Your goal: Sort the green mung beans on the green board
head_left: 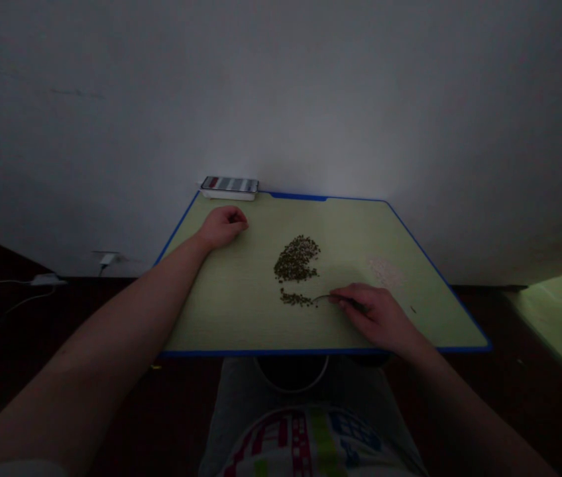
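My right hand (373, 313) is closed around a slim metal utensil (325, 296), whose curved front end touches a small cluster of dark greenish-brown grains (295, 299); whether it is a spoon or another tool is not clear. Just beyond that cluster lies a larger heap of the same grains (297, 260). Pale, whitish grains (385, 271) are spread thinly on the board behind my right hand. My left hand (224, 226) rests on the board to the left of the heap, fingers curled in, with nothing visible in them.
The pale green board (241, 311) has a blue rim and reaches the wall. A phone (230, 185) lies on a white box (228, 195) at the far left corner. Below the near edge, a dark round container (293, 381) sits between my legs. One dark speck (413, 309) lies at right.
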Available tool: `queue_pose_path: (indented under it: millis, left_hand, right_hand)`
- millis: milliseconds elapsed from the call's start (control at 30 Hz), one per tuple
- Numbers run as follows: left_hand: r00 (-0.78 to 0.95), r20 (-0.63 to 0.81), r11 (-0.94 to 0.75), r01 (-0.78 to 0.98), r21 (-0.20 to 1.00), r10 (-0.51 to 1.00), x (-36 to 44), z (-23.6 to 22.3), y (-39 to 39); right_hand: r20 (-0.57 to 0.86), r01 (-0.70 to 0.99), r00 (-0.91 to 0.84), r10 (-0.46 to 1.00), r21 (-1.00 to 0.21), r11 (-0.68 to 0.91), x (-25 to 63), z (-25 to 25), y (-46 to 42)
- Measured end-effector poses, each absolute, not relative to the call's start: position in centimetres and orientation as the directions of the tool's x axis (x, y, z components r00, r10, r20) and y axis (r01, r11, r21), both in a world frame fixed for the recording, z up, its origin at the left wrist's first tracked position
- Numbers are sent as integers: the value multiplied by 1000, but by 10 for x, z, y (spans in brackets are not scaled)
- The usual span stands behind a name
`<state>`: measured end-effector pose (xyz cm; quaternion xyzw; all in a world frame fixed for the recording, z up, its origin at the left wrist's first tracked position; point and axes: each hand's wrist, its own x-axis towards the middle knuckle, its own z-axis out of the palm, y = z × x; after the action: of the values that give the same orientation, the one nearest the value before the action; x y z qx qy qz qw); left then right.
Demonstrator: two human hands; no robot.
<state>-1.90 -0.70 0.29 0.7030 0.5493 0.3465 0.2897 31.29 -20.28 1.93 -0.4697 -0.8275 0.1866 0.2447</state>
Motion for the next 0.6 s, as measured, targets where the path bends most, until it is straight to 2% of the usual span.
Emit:
queue_pose_path:
  millis: [233, 600]
  left_hand:
    - [173, 178, -246, 588, 771, 969, -21, 1, -6]
    - [164, 186, -248, 594, 766, 969, -21, 0, -6]
  right_hand:
    - [250, 690, -395, 884, -555, 465, 309, 18, -198]
    - [216, 674, -444, 870, -559, 483, 307, 19, -201]
